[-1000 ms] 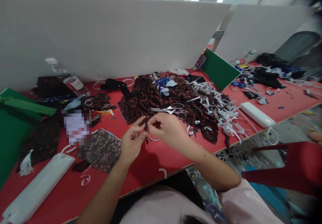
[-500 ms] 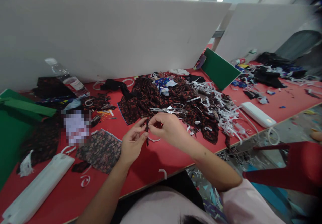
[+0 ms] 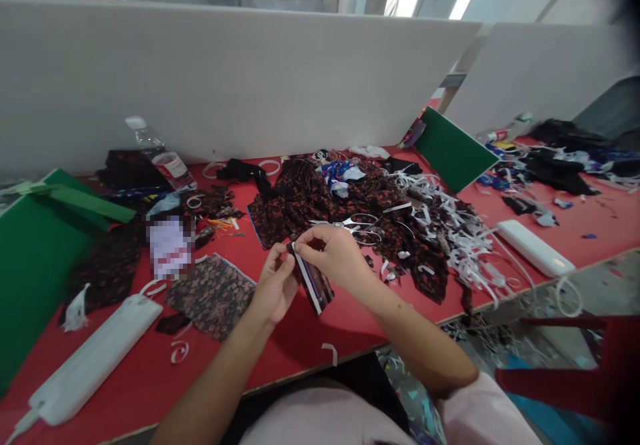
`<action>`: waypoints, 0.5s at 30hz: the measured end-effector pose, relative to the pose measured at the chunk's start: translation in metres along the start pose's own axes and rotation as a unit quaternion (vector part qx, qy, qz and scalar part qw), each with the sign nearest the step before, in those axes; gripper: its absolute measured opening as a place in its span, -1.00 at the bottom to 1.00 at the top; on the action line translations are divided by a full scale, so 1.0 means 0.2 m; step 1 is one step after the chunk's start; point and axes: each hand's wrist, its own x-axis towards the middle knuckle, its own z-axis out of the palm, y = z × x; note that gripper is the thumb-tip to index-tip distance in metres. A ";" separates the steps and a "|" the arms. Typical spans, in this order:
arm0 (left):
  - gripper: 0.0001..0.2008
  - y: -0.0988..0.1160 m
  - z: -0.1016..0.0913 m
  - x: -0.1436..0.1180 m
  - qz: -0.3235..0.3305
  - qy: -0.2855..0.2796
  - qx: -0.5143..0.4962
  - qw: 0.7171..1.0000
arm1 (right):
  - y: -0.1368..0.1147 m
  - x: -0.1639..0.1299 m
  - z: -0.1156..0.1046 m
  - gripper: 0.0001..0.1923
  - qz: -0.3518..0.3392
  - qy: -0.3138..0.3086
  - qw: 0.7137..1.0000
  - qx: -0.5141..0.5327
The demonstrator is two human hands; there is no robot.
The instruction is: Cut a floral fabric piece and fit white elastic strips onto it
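Note:
A small dark fabric piece with a white strip along its edge (image 3: pixel 313 286) hangs slantwise between my hands, above the red table. My left hand (image 3: pixel 276 285) pinches its top corner from the left. The fingers of my right hand (image 3: pixel 327 250) are closed on the same upper edge, by the white strip. Just beyond my right hand, metal scissors (image 3: pixel 346 224) rest on a heap of dark floral fabric (image 3: pixel 295 195). To the left of my left hand, a flat floral fabric piece (image 3: pixel 213 296) lies on the table.
White strip scraps (image 3: pixel 467 258) pile up at the right of the heap. White oblong devices lie at left (image 3: pixel 97 358) and right (image 3: pixel 533 248). A plastic bottle (image 3: pixel 167 161) leans at the back left. Green boards (image 3: pixel 455 150) stand on the red table (image 3: pixel 280 358).
The fabric piece, a narrow dark bundle before, now hangs opened out with its white strip showing. Both hands stay close together. The whole view has shifted slightly.

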 end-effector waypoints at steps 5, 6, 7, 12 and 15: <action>-0.75 0.00 -0.01 0.01 0.069 -0.010 0.027 0.997 | -0.01 0.03 0.01 -0.88 0.014 -0.025 0.999 0.019; -0.76 0.00 -0.02 0.01 0.087 -0.012 0.036 0.996 | -0.01 0.03 0.01 -0.88 0.015 -0.030 0.999 0.022; -0.77 0.00 -0.02 0.01 0.102 -0.011 0.044 0.994 | -0.02 0.03 0.01 -0.88 0.015 -0.036 0.999 0.026; -0.81 -0.02 -0.04 0.01 0.147 -0.006 0.080 0.986 | -0.03 0.02 0.00 -0.88 0.013 -0.045 0.998 0.039; -0.83 -0.03 -0.05 0.01 0.161 -0.003 0.099 0.982 | -0.02 0.01 0.00 -0.88 0.007 -0.041 0.998 0.043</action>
